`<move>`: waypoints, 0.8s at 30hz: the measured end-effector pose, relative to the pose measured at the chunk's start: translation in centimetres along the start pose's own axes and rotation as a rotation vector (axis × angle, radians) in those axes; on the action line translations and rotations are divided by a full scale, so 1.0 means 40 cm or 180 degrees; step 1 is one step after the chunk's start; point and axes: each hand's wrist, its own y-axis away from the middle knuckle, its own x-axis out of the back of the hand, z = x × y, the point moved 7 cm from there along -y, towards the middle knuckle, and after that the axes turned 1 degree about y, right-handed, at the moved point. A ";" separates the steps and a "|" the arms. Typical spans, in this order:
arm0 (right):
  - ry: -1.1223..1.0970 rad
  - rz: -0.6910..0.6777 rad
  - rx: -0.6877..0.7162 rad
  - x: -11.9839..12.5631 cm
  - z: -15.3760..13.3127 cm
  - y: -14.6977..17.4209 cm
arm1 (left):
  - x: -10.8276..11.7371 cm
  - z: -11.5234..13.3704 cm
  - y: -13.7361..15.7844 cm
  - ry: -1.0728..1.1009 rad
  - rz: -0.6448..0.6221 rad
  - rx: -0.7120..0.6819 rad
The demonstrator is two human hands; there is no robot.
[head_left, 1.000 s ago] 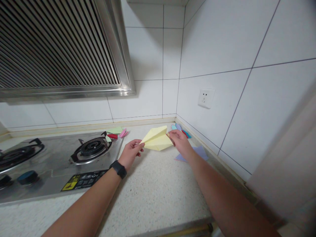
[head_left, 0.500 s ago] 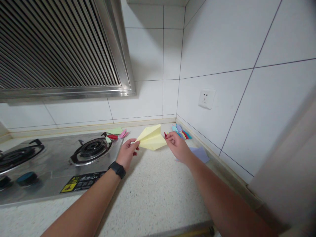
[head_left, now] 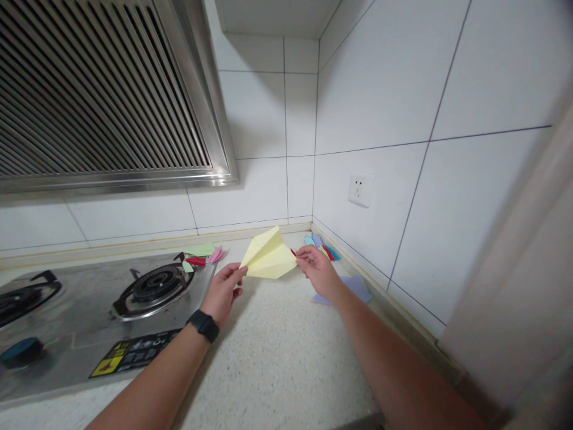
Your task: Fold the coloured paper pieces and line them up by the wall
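A creased sheet of pale yellow paper point(head_left: 267, 255) is held up above the counter, with a fold running across it. My left hand point(head_left: 225, 291), wearing a black watch on its wrist, pinches the sheet's left corner between thumb and fingers. At the opposite corner, my right hand point(head_left: 316, 269) is closed, its fingertips at the paper's tip. Something small and red shows right by those fingertips; whether it is gripped or lies behind them I cannot tell. Purple paper point(head_left: 355, 288) lies on the counter beneath my right wrist.
Colourful folded papers point(head_left: 326, 248) lie in the back corner. Pink folded paper point(head_left: 216, 254), a red piece point(head_left: 196, 261) and green paper point(head_left: 200, 248) rest by the gas stove's burner point(head_left: 156, 288). A range hood point(head_left: 219, 161) hangs above left; the tiled wall has a socket point(head_left: 360, 190).
The view has shifted slightly, so the scene sits lower and further left. Both hands keep their places at the yellow paper's two ends, and the sheet is tilted a little differently.
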 end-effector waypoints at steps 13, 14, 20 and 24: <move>0.1662 0.1015 0.1084 0.024 -0.089 0.041 | -0.043 -0.030 0.026 -0.0142 -0.0431 0.0364; 0.1732 0.0986 0.1456 0.001 -0.129 0.063 | -0.043 -0.032 0.027 -0.0115 -0.0391 0.0405; 0.1574 -0.0292 0.3301 -0.234 -0.314 0.223 | -0.082 -0.014 0.045 0.0190 -0.0441 0.0616; 0.1155 -0.0156 0.3389 -0.247 -0.341 0.236 | -0.109 0.010 0.068 0.0154 -0.0431 0.0678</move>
